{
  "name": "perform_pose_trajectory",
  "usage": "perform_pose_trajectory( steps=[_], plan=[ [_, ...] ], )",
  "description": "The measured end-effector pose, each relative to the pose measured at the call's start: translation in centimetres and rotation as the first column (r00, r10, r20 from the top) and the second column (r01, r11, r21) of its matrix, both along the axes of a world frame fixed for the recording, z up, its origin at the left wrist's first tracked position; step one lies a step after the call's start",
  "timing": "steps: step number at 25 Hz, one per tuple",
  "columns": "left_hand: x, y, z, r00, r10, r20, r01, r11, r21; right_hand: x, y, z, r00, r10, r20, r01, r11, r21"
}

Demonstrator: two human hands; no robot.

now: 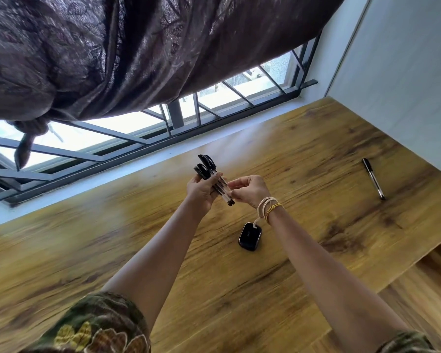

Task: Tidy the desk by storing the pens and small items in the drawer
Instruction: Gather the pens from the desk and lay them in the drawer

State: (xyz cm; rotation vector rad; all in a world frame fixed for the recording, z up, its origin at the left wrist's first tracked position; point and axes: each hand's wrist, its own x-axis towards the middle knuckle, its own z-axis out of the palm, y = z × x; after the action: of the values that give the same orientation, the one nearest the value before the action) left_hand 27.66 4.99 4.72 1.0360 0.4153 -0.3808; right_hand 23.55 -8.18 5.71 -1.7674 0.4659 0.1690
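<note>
My left hand [201,188] is closed around a bundle of clear pens with black caps [210,171], held above the wooden desk [112,250], caps pointing toward the window. My right hand [247,189] pinches the lower ends of the same pens with its fingertips. One more black-capped pen [373,178] lies alone on the desk at the far right. A small glossy black case [250,236] rests on the desk just under my right wrist. No drawer is in view.
A barred window [163,123] runs along the desk's far edge, with a dark curtain [112,47] bunched above it. A pale wall [405,72] bounds the desk on the right. The desk's right edge drops to a wooden floor [423,289].
</note>
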Motion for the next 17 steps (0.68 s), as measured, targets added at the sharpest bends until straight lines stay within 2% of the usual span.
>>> perform_pose_trajectory(
  steps=[9, 13, 17],
  plan=[
    [0.2, -2.8, -0.4, 0.996, -0.078, -0.038, 0.082, 0.993, 0.090, -0.7, -2.5, -0.7, 1.000, 0.006, 0.009, -0.006, 1.000, -0.004],
    [-0.2, -4.9, -0.4, 0.992, -0.116, -0.053, 0.121, 0.986, 0.114, -0.6, -6.0, -1.6, 0.996, -0.072, 0.043, 0.081, 0.969, -0.235],
    [-0.4, -7.2, -0.4, 0.987, -0.147, -0.070, 0.155, 0.977, 0.145, -0.6, -11.3, -2.8, 0.971, -0.223, 0.085, 0.236, 0.849, -0.474]
  ],
)
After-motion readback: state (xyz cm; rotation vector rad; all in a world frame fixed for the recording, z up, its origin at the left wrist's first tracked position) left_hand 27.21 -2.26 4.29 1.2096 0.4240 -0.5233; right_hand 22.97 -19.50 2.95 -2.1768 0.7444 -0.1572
